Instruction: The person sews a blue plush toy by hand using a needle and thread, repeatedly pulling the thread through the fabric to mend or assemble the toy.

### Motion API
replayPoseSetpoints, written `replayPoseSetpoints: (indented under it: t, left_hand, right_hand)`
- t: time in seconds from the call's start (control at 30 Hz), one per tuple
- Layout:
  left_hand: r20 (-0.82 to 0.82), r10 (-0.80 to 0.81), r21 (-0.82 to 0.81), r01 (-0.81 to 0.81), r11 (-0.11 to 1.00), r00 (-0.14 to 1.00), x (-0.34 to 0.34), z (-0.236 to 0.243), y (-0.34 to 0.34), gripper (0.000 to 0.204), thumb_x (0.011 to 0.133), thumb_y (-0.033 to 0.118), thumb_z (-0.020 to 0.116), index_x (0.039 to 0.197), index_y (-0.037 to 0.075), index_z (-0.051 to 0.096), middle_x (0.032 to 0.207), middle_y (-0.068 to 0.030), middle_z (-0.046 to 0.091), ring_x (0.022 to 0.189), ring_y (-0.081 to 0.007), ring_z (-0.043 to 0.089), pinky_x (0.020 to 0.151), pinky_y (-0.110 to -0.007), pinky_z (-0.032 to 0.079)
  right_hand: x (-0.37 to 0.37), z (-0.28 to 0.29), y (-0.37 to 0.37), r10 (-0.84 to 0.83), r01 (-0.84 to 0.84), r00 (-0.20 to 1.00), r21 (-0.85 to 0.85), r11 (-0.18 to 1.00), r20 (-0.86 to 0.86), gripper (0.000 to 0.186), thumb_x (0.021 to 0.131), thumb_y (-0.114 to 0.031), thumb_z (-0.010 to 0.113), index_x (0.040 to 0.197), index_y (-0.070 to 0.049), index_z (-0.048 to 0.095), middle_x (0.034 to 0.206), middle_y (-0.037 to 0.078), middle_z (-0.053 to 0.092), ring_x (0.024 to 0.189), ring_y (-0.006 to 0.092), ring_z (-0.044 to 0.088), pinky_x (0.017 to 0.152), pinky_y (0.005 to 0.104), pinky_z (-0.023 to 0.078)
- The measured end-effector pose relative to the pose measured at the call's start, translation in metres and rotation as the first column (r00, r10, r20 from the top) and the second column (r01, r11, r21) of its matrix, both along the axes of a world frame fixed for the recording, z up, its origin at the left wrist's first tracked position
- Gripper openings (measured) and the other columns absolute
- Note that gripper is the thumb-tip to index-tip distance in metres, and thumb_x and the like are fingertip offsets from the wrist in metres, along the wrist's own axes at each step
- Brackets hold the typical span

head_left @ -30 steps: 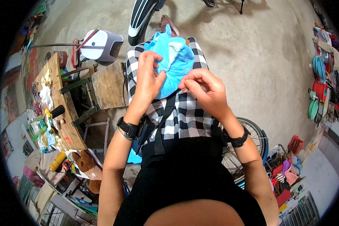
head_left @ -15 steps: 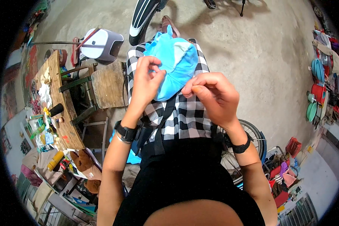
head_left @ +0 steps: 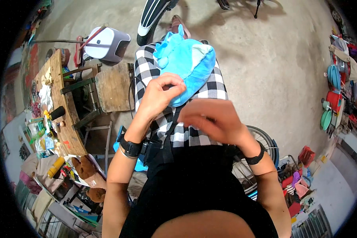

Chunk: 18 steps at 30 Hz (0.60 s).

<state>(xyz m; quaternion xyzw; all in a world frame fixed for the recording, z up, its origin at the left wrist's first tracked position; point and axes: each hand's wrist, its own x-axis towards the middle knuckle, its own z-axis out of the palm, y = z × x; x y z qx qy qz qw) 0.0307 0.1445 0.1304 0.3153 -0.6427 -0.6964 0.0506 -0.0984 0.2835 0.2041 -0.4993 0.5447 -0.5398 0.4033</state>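
A soft light-blue plush piece [head_left: 186,65] lies across my lap on a black-and-white checked cloth [head_left: 220,89]. It has small blue tufts at its upper left and a pale patch along its right side. My left hand [head_left: 162,93] is closed in a pinch at the plush's lower left edge, thumb and forefinger pressed on the blue fabric. Apart from the plush, below its lower end, my right hand [head_left: 214,121] is smeared by motion. Its fingers look drawn together with the thumb; anything between them is too small to make out.
To my left stand a wooden chair [head_left: 113,87], a cluttered wooden table [head_left: 71,131] and a white stool [head_left: 107,43]. A bicycle wheel [head_left: 261,158] is close by my right forearm. Ahead is a black-and-white wheel guard [head_left: 150,20]. Basins [head_left: 333,75] line the right wall.
My right hand has drawn down and toward me, away from the plush. My left hand has moved slightly down and right, and the plush has tilted a little to the right.
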Motion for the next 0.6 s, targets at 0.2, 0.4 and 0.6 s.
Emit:
replayPoseSetpoints:
  t: [0.2,0.4,0.6]
  left_hand:
    - [-0.003,0.09,0.01,-0.09,0.996,0.996,0.011,-0.002,0.001,0.006,0.086,0.004,0.061,0.089,0.0,0.061,0.1,-0.0041,0.058,0.087,-0.0085,0.054,0.079,-0.022,0.043]
    - [-0.029,0.052,-0.184,-0.056,0.981,0.998,0.011,0.005,0.0,0.005,0.088,0.005,0.059,0.088,0.0,0.06,0.098,-0.0043,0.057,0.087,-0.0089,0.054,0.079,-0.023,0.043]
    - [-0.042,0.23,-0.131,-0.234,0.963,0.972,0.004,0.0,0.004,0.008,0.088,0.006,0.058,0.089,-0.002,0.059,0.08,-0.0017,0.06,0.069,-0.0076,0.057,0.064,-0.021,0.046]
  right_hand:
    - [-0.021,-0.047,-0.016,-0.277,0.27,0.895,-0.07,0.96,-0.35,0.009,0.079,-0.001,0.063,0.087,0.0,0.061,0.078,0.014,0.056,0.067,0.0295,0.057,0.063,0.0348,0.046]
    - [-0.019,-0.061,-0.03,-0.056,0.156,0.749,0.094,0.983,-0.661,0.007,0.081,-0.002,0.061,0.088,-0.002,0.06,0.086,0.014,0.056,0.073,0.0326,0.058,0.062,0.0379,0.048]
    - [-0.018,-0.073,-0.033,-0.046,0.078,0.841,0.036,0.996,-0.539,0.009,0.081,-0.001,0.06,0.09,-0.001,0.058,0.086,0.014,0.054,0.07,0.0327,0.056,0.061,0.0368,0.047]
